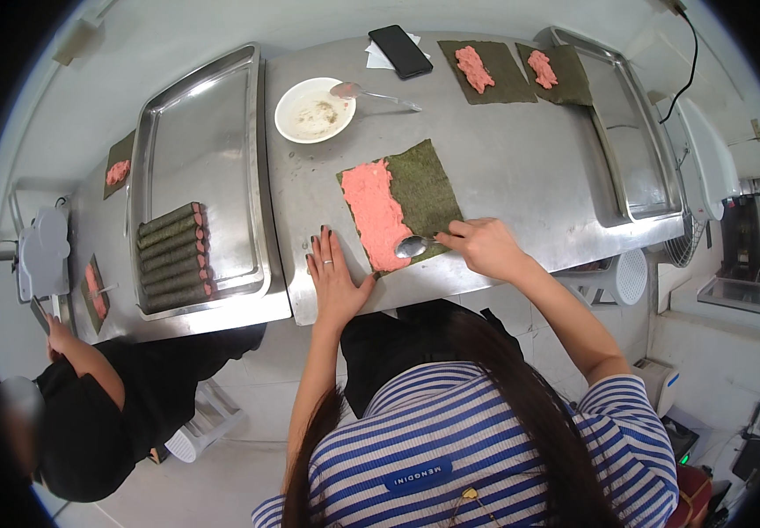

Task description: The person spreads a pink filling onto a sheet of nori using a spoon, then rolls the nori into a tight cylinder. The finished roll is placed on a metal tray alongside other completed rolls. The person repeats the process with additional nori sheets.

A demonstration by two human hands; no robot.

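Observation:
A dark green nori sheet (pixel 426 180) lies on the steel table in front of me. Pink paste (pixel 373 211) covers its left part in a broad band. My right hand (pixel 487 248) grips the handle of a metal spoon (pixel 412 246), whose bowl rests on the paste near the sheet's lower edge. Flat on the table, fingers spread, my left hand (pixel 338 277) lies just left of the sheet's near corner; its thumb points toward the sheet and a ring shows on one finger.
A white bowl (pixel 290 109) with a spoon stands behind the sheet, near a black phone (pixel 400 51). Two more pasted nori sheets (pixel 507 75) lie far right beside a steel tray (pixel 619 141). Several nori rolls (pixel 171 255) fill part of the left tray (pixel 261 176). A co-worker (pixel 90 414) works at left.

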